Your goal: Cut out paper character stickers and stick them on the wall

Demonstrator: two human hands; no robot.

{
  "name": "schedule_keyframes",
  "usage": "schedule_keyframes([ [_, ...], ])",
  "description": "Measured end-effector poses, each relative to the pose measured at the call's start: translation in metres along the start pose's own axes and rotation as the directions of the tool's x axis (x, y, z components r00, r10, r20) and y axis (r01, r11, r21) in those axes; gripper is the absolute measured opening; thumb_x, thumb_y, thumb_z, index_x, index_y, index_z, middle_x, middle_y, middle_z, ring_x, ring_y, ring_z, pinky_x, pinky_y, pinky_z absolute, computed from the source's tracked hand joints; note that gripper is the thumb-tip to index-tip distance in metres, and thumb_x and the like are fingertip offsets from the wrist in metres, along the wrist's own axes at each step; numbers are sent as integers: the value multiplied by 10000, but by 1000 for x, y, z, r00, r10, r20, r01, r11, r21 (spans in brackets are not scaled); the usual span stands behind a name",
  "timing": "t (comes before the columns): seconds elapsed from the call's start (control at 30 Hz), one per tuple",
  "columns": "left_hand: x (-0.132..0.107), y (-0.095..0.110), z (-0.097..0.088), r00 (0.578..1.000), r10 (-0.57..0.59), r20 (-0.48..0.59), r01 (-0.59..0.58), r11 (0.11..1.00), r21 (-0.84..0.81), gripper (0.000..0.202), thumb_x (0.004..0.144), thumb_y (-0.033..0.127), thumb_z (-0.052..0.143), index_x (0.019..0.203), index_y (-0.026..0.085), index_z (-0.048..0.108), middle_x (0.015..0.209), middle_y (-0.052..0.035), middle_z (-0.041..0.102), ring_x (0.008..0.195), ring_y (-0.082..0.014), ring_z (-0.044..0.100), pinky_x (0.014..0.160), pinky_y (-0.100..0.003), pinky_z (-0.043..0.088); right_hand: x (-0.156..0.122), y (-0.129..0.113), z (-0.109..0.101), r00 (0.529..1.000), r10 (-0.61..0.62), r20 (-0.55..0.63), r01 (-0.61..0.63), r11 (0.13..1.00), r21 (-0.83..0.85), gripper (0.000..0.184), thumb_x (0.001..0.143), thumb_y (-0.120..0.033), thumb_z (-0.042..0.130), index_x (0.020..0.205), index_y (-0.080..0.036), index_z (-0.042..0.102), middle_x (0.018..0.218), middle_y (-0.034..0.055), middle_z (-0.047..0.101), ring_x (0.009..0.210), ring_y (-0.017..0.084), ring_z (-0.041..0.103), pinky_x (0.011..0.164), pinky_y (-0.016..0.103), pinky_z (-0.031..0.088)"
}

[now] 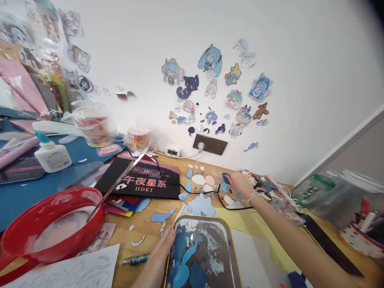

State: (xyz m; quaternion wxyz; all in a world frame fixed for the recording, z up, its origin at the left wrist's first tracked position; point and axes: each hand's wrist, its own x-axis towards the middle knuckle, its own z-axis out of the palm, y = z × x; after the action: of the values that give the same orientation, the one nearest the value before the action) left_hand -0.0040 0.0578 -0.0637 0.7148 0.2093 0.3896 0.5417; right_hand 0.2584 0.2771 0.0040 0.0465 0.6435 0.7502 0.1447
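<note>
My left hand (160, 256) grips the left edge of a gold-rimmed tray (216, 244), thumb on its rim and its other fingers hidden. Wet-looking blue cut-out pieces (183, 264) and white smears lie in the tray. Beyond it, my right hand (238, 185) reaches to the back of the wooden desk, its fingertips closed on a small dark blue cut-out piece (225, 178). Around that hand lie pale blue, white and pinkish cut-outs (199, 180). A larger pale blue cut-out (201, 206) rests just behind the tray.
On the left stand a red bowl (15, 228) with whitish liquid and a glue bottle (53, 154). A black folder (114, 176) lies behind the bowl. A black cable (220, 200) crosses the desk. At right are a pen cup (364, 240) and a plastic container (354, 196).
</note>
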Motion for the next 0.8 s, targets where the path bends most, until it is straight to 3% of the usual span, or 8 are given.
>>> schedule_keyframes([
  [0.33, -3, -1, 2, 997, -51, -61, 49, 998, -40, 458, 743, 467, 614, 1130, 225, 575, 1232, -46, 550, 1259, -271, 349, 1076, -429, 239, 5, 2, 1, 997, -67, 30, 70, 992, -107, 282, 876, -324, 496, 1085, -138, 534, 1065, 73, 564, 906, 170, 570, 774, 367, 489],
  [0.53, -2, 1, 4, 998, -48, -43, 45, 996, -79, 435, 775, 421, 580, 1152, 208, 543, 1259, -40, 527, 1262, -244, 352, 1072, -375, 273, 5, 4, 1, 998, -41, 54, 46, 995, -84, 279, 879, -334, 489, 1077, -142, 539, 1057, 69, 569, 902, 168, 571, 776, 368, 488],
  [0.8, -4, 3, 6, 998, -59, -18, 57, 994, -96, 454, 781, 425, 568, 1177, 209, 516, 1248, -43, 537, 1255, -247, 364, 1075, -397, 259, 11, 4, 0, 992, 28, 119, -24, 999, -41, 277, 881, -340, 484, 1072, -148, 543, 1052, 66, 573, 895, 164, 574, 776, 367, 488],
])
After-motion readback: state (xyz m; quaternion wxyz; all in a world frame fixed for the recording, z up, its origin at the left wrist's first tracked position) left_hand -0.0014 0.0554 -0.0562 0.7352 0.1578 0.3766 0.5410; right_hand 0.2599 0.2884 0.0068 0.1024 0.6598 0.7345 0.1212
